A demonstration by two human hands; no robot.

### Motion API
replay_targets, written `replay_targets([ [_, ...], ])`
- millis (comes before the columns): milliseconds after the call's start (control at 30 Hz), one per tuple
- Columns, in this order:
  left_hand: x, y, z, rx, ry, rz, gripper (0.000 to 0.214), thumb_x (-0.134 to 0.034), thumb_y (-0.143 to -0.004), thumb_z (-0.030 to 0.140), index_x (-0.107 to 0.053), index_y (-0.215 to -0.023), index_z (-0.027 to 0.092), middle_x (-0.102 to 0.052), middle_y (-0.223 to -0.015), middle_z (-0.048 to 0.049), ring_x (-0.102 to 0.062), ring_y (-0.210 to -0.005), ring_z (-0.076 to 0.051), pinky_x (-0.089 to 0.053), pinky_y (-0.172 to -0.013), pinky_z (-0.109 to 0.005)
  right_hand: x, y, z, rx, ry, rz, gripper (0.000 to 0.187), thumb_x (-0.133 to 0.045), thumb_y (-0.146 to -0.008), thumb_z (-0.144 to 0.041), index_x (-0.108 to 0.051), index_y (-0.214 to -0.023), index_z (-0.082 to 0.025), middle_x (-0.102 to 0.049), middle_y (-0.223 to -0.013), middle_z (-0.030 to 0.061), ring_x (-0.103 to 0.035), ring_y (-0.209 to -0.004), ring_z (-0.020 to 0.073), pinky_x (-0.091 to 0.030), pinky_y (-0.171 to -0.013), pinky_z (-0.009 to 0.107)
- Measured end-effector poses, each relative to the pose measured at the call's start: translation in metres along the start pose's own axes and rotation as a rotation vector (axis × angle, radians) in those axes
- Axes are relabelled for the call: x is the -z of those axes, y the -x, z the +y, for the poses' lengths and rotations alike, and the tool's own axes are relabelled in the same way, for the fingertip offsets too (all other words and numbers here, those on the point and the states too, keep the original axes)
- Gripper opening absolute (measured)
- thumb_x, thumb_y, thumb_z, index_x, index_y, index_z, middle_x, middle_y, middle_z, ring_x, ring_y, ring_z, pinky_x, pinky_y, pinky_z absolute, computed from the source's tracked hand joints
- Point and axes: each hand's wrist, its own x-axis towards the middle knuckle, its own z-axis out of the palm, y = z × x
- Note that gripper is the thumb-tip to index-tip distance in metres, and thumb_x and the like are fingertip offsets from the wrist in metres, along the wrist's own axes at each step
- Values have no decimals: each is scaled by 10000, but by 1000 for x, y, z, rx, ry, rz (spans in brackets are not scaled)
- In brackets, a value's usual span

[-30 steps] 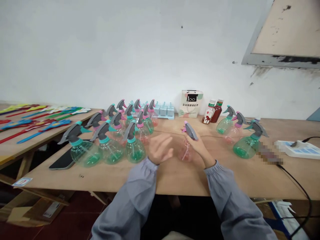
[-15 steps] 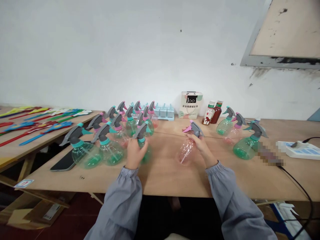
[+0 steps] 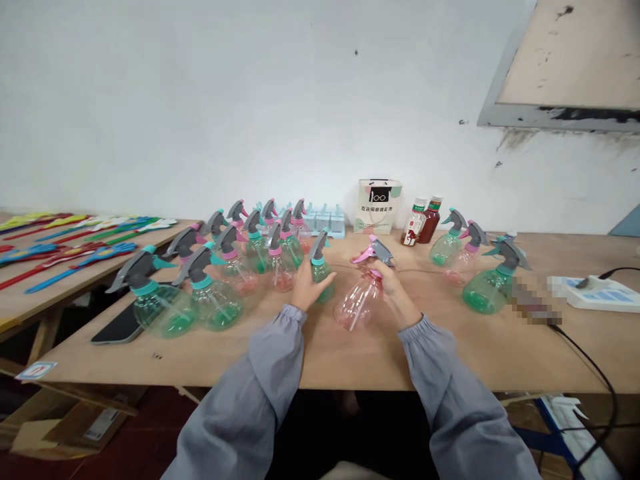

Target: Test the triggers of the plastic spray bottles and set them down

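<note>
My left hand (image 3: 306,289) is wrapped round a green spray bottle (image 3: 320,265) with a grey and teal trigger head, holding it upright over the wooden table (image 3: 350,353). My right hand (image 3: 395,293) grips a clear pink spray bottle (image 3: 356,300) by its neck, tilted with its pink and grey trigger head (image 3: 375,252) pointing left. The two bottles are side by side, a short gap apart. A cluster of several green and pink spray bottles (image 3: 220,267) stands to the left of my left hand.
Three more spray bottles (image 3: 480,280) stand at the right. A dark phone (image 3: 117,325) lies at the left front. A small paper bag (image 3: 379,205), two sauce bottles (image 3: 423,221), light blue moulds (image 3: 327,220) and a power strip (image 3: 595,293) with cable are nearby. Coloured plastic swatters (image 3: 65,243) cover the left table.
My left hand closed on a green bottle at the front of the cluster and carried it right, towards the pink bottle. My right hand tilted the pink bottle and brought it slightly nearer.
</note>
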Motion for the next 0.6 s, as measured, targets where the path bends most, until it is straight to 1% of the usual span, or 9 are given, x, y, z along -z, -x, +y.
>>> replay_targets([
  [67, 0, 4, -4, -1, 2, -14, 652, -785, -807, 472, -523, -1334, 191, -659, -1304, -168, -621, -1264, -354, -481, -1080, -517, 2, 0, 0, -4, -31, 22, 178, -686, -530, -285, -600, -680, -243, -676, -620, -37, -655, -619, 159, -491, -594, 266],
  [133, 0, 4, -6, -3, 3, -14, 604, -782, -811, 469, -540, -1289, 190, -671, -1273, -162, -623, -1265, -356, -480, -1086, -524, 2, 0, 0, -2, -51, 20, 159, -649, -515, -264, -584, -657, -237, -642, -584, -48, -608, -560, 132, -472, -553, 244],
  [167, 0, 4, -6, -7, 5, -15, 572, -781, -813, 466, -551, -1259, 191, -679, -1249, -156, -624, -1263, -354, -479, -1089, -524, 2, 0, 0, -7, -50, 9, 174, -644, -508, -260, -594, -673, -238, -654, -599, -43, -620, -579, 139, -469, -546, 241],
  [233, 0, 2, -6, -12, 11, -21, 516, -782, -814, 455, -568, -1204, 193, -684, -1220, -148, -625, -1262, -352, -480, -1092, -521, 0, 1, 1, -23, -34, -11, 234, -653, -504, -265, -619, -734, -245, -707, -678, -19, -681, -687, 185, -466, -543, 246],
  [300, 1, 2, -5, -12, 16, -26, 501, -779, -816, 444, -570, -1196, 193, -681, -1224, -149, -625, -1261, -352, -482, -1088, -522, -1, 1, 3, -33, -19, -28, 274, -657, -511, -280, -625, -782, -252, -742, -758, 5, -717, -805, 231, -471, -558, 260],
  [333, 1, 2, -5, -11, 21, -27, 510, -776, -819, 441, -566, -1210, 192, -679, -1229, -150, -627, -1256, -350, -484, -1084, -521, -1, 1, 4, -29, -19, -29, 267, -652, -517, -285, -620, -781, -253, -741, -765, 8, -719, -822, 237, -476, -567, 266],
  [433, 1, 3, -4, -13, 45, -31, 550, -760, -832, 443, -548, -1274, 194, -677, -1237, -144, -626, -1253, -335, -478, -1095, -512, 0, 1, 5, 4, -45, 2, 168, -621, -522, -281, -583, -681, -244, -679, -656, -13, -668, -688, 187, -479, -568, 261],
  [500, 2, 3, -3, -15, 60, -31, 564, -752, -839, 450, -543, -1297, 198, -672, -1250, -141, -615, -1271, -329, -466, -1114, -510, 0, 1, 5, -10, -44, 31, 134, -618, -512, -277, -580, -634, -236, -658, -619, -19, -621, -625, 158, -465, -548, 245],
  [600, 3, 3, -2, -17, 80, -40, 561, -745, -843, 454, -546, -1301, 197, -669, -1249, -144, -594, -1304, -335, -450, -1133, -516, -2, 3, 4, -61, -10, 23, 201, -646, -500, -294, -628, -692, -239, -726, -715, 5, -663, -721, 190, -456, -553, 237],
])
